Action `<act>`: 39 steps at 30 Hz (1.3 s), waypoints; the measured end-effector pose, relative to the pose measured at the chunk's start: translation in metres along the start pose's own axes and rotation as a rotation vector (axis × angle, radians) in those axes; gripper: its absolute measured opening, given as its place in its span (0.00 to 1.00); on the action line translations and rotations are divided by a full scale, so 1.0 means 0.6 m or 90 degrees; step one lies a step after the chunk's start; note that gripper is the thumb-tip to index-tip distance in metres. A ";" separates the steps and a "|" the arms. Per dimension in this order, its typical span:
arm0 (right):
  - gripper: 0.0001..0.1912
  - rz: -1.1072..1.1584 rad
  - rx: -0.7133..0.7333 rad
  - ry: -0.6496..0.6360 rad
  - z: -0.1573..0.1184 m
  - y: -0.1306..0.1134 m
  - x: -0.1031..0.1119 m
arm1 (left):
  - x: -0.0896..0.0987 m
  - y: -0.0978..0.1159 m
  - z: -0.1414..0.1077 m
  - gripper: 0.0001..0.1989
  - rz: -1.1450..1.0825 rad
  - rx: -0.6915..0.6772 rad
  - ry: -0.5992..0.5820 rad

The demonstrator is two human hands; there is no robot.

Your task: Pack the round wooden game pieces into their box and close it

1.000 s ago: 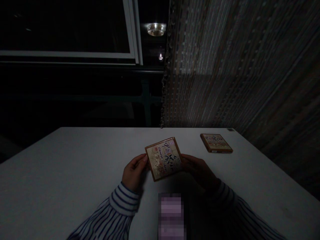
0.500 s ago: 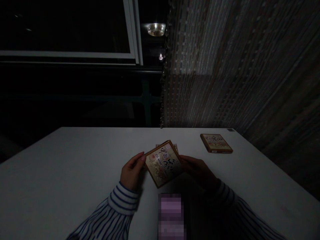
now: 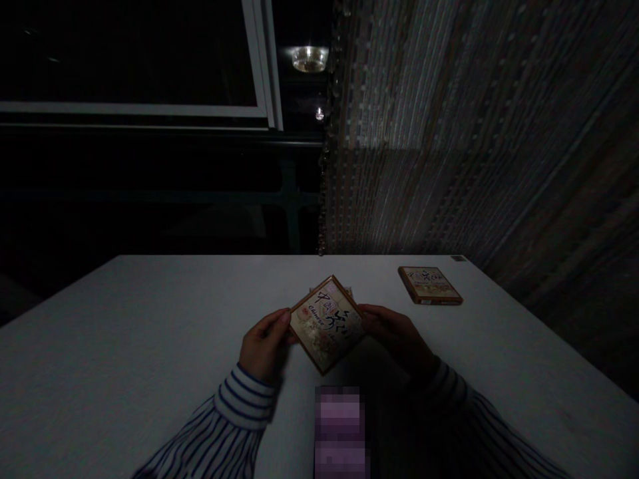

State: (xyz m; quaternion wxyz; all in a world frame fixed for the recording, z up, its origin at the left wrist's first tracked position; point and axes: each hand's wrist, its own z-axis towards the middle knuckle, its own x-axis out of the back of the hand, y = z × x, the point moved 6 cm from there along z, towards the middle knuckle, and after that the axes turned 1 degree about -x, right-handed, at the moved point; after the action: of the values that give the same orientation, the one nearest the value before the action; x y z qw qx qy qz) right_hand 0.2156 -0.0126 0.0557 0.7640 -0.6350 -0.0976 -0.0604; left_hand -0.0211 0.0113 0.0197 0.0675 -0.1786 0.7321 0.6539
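Between my two hands is a flat square box [image 3: 327, 326] with a brown edge, large dark brush-style characters and the word "Chinese" on its cover. It is turned cornerwise, cover toward me, above the table. My left hand [image 3: 265, 338] pinches its left corner, thumb on the front. My right hand [image 3: 397, 332] grips the right corner in deep shadow. Just behind the held box, a pale printed thing [image 3: 348, 291] peeks out, mostly hidden. A second box [image 3: 432, 286] of the same look lies flat at the table's right rear.
The white table [image 3: 150, 319] stretches out on both sides of my arms. Near its front edge is a pixelated purple rectangle [image 3: 339, 426]. A string curtain [image 3: 409, 133] hangs behind on the right, and a dark window with a pale frame [image 3: 150, 108] is at the left.
The box in my hands has turned a little, its top corner shifting left and its lower corner right. Both hands keep their hold, nearly in place.
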 end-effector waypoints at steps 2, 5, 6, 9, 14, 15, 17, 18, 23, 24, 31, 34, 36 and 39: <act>0.20 0.031 -0.014 0.011 0.000 0.002 0.001 | -0.001 0.000 -0.001 0.22 -0.009 0.000 0.000; 0.23 0.076 -0.044 0.031 0.001 0.008 0.002 | -0.006 -0.003 -0.003 0.20 -0.034 0.010 -0.014; 0.24 0.088 -0.058 0.038 0.001 0.010 0.002 | -0.007 -0.004 -0.004 0.20 -0.040 0.016 -0.016; 0.29 0.119 -0.101 0.051 0.001 0.016 0.000 | -0.008 -0.008 -0.005 0.18 -0.058 0.034 -0.007; 0.31 0.160 -0.096 0.004 0.000 0.016 -0.013 | -0.009 -0.018 -0.003 0.15 -0.107 0.055 0.014; 0.31 0.161 -0.087 -0.010 -0.001 0.015 -0.015 | -0.009 -0.021 -0.002 0.15 -0.115 0.059 0.018; 0.30 0.154 -0.073 -0.031 -0.002 0.014 -0.019 | -0.011 -0.026 -0.003 0.14 -0.124 0.067 0.020; 0.29 0.146 -0.070 -0.037 -0.002 0.014 -0.020 | -0.012 -0.028 -0.004 0.14 -0.126 0.070 0.018; 0.25 0.107 -0.052 -0.029 -0.003 0.010 -0.015 | -0.021 -0.036 -0.014 0.17 -0.114 0.081 -0.017; 0.25 0.103 -0.048 -0.020 -0.003 0.009 -0.012 | -0.024 -0.036 -0.016 0.18 -0.106 0.084 -0.028; 0.26 0.049 -0.059 0.042 -0.004 0.005 0.010 | -0.028 -0.033 -0.036 0.21 0.019 0.085 -0.056; 0.26 0.027 -0.057 0.067 -0.004 0.008 0.016 | -0.030 -0.031 -0.043 0.21 0.079 0.083 -0.088; 0.25 0.009 -0.063 0.074 -0.004 0.010 0.020 | -0.030 -0.026 -0.046 0.21 0.099 0.070 -0.084; 0.24 -0.004 -0.076 0.070 -0.004 0.008 0.022 | -0.035 -0.027 -0.053 0.23 0.119 0.105 -0.090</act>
State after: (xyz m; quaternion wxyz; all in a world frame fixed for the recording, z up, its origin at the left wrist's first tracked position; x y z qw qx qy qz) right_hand 0.2294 -0.0137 0.0539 0.7286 -0.6749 -0.0536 -0.1035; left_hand 0.0083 -0.0178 0.0159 0.0726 -0.0572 0.7900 0.6061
